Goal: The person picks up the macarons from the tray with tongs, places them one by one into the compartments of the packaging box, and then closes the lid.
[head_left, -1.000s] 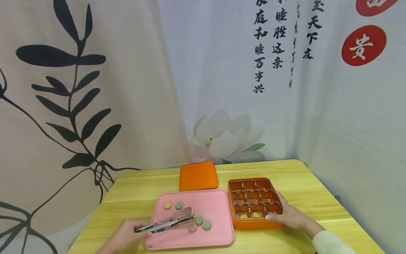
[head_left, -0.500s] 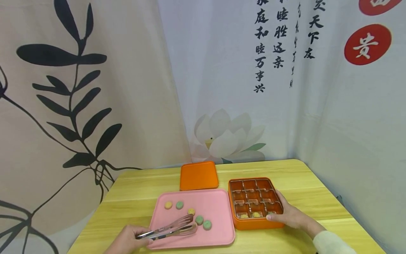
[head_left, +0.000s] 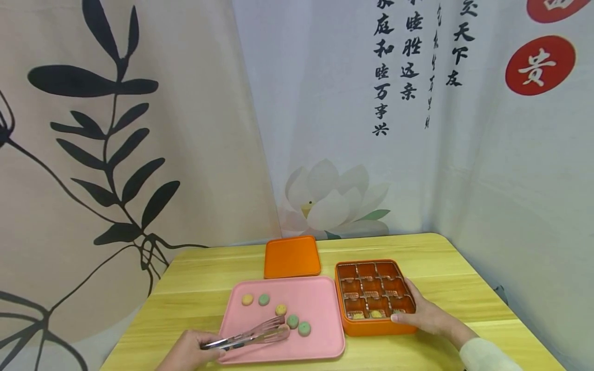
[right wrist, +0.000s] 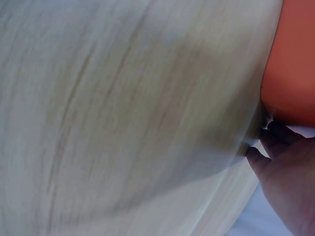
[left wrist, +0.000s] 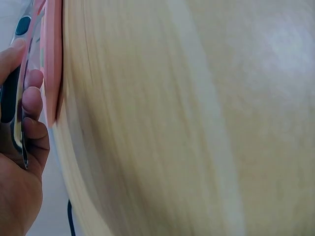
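In the head view my left hand grips metal tongs by the handle, low over the near part of a pink tray. The tongs' heads lie around a pinkish cookie, mostly hidden behind them. Several small round cookies are on the tray, among them a green cookie and a yellow cookie. My right hand holds the right near corner of an orange box, thumb at the front rim. In the left wrist view, fingers curl round the tongs.
The box has a clear divided insert; its near row of compartments holds yellow cookies and something greenish at the right. Behind the tray lies an orange lid. All stand on a wood-pattern table, with printed curtains behind.
The tongs' heads have come down and nearer, off the yellow cookie and over the pinkish one, then drawn closer together. My right hand and the box have stayed put.
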`<state>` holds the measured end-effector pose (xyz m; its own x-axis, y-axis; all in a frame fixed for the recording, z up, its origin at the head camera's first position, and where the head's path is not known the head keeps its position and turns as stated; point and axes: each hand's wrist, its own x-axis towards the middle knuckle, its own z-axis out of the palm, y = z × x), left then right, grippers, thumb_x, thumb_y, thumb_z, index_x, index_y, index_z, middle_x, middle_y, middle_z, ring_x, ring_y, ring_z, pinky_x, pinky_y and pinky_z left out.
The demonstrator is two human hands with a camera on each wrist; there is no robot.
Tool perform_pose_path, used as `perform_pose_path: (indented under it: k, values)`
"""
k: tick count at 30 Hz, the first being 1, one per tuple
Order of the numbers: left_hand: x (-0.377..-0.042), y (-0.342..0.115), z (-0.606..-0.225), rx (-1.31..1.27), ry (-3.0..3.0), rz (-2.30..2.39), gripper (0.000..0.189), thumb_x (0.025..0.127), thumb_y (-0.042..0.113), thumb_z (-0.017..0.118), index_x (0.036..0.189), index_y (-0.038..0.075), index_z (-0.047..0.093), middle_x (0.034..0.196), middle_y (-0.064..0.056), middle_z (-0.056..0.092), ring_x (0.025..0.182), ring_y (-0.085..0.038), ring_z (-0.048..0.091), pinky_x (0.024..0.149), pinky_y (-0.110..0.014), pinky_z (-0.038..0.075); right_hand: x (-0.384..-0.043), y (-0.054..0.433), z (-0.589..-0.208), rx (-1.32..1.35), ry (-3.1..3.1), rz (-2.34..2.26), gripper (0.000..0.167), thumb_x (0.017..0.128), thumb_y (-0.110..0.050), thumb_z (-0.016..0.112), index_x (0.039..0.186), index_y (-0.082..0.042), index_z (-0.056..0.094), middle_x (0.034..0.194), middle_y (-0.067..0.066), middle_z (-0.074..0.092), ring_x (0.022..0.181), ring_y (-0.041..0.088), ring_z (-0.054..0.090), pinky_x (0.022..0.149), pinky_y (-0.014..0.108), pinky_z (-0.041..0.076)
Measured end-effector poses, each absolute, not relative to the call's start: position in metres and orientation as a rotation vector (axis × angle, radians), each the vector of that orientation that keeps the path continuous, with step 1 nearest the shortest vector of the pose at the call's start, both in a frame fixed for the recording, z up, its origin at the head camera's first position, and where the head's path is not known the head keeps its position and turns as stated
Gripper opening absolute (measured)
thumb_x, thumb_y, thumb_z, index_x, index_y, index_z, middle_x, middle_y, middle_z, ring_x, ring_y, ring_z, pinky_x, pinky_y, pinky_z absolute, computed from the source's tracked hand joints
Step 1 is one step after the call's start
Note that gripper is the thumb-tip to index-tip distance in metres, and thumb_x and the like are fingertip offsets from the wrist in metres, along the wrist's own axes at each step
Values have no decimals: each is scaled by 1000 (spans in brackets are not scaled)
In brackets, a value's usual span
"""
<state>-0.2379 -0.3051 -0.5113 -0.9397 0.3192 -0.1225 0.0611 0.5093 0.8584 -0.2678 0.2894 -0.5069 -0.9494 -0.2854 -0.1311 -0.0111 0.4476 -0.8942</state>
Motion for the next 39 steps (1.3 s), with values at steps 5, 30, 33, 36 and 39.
perform_pose_path:
  k: [5,30,33,36,39]
  values:
    - [-237,-306,-510,291,2471,1402,28,83,24,81,101,4,78,90,-7,74,71,-16,55,61,-27,47,-269,290,-508,-256,2434,-1508,111,90,-24,74,155,-6,-14,146,37,31,123,41,50,98,51,42]
    - [-235,-305,-504,202,2536,1407,26,85,27,78,100,6,78,59,3,54,45,-7,36,42,-20,32,-267,289,-505,-225,2471,-1449,113,90,-30,75,155,-3,-13,146,39,29,123,42,50,99,53,41]
    - [-237,-303,-502,215,2554,1414,26,84,27,79,100,6,78,65,0,60,47,-7,37,42,-20,32,-267,289,-505,-225,2474,-1446,113,89,-30,75,155,-4,-13,146,39,30,123,41,50,99,53,41]
    - [-240,-299,-500,235,2612,1389,26,83,28,80,98,7,78,72,-1,65,53,-7,39,46,-20,34,-268,290,-505,-229,2484,-1434,113,89,-30,75,155,-3,-13,146,39,30,123,42,50,99,53,41]
    - [-244,-294,-497,256,2681,1349,24,82,29,80,96,9,79,74,1,66,55,-6,40,47,-21,35,-269,290,-506,-237,2495,-1420,113,89,-31,75,155,-2,-13,145,39,30,123,42,50,98,54,41]
